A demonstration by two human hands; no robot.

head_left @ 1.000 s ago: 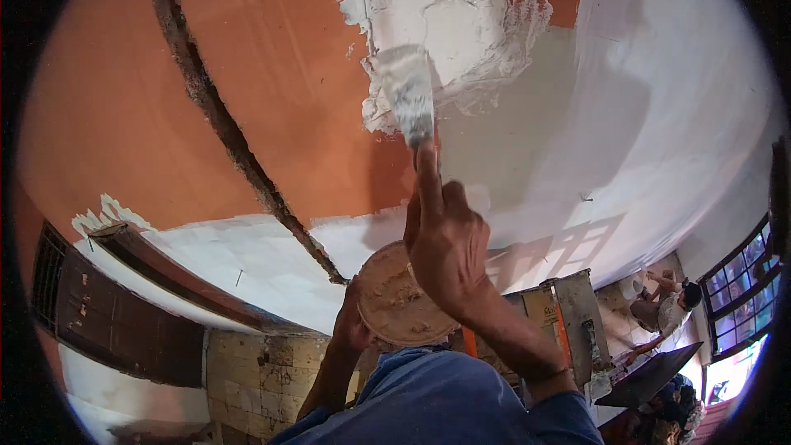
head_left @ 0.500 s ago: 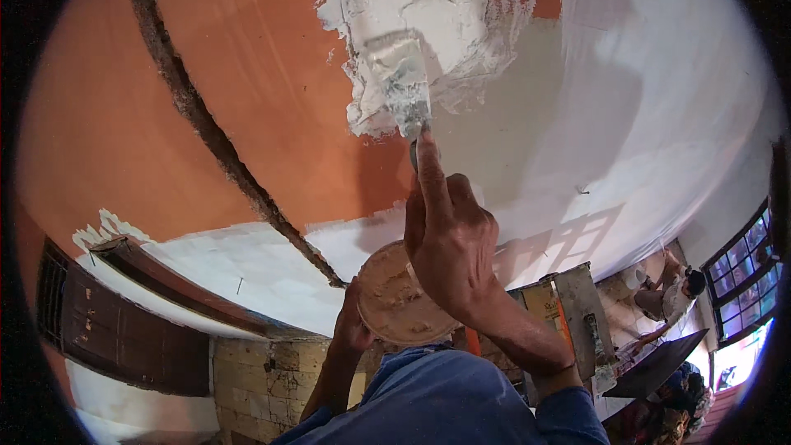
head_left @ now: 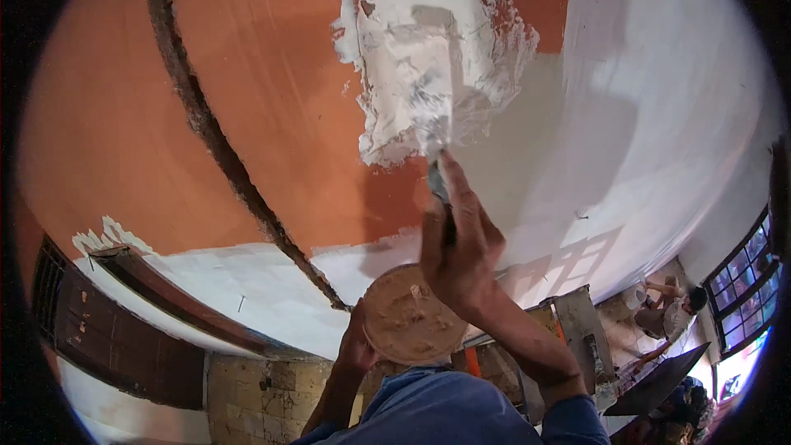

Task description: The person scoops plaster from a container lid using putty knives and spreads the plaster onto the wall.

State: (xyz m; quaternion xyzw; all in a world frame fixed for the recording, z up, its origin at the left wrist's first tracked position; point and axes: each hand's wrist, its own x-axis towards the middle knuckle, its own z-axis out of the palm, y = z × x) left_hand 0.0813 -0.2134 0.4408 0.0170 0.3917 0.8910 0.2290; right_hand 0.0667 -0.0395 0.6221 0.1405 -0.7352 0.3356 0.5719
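In my right hand (head_left: 463, 247) is the handle of a putty knife (head_left: 430, 107), its index finger stretched along the tool toward the blade. The blade is smeared with white filler and lies over a rough white filler patch (head_left: 395, 58) on the wall. Below it, my left hand (head_left: 358, 342) grips the left rim of a round tub (head_left: 414, 315). Inside the tub is a lumpy paste that looks pinkish brown. Most of the left fingers are hidden by the tub.
A long dark groove (head_left: 210, 132) cuts down the orange wall (head_left: 280, 99) at left. Whitish paint (head_left: 659, 156) covers the right side. A brown wooden door (head_left: 124, 338) is at lower left. Another person (head_left: 667, 309) crouches at right near a barred window (head_left: 750, 280).
The putty knife and my right hand have moved slightly right and lower in the picture. The tub also sits a little lower, and the wall has shifted with the view.
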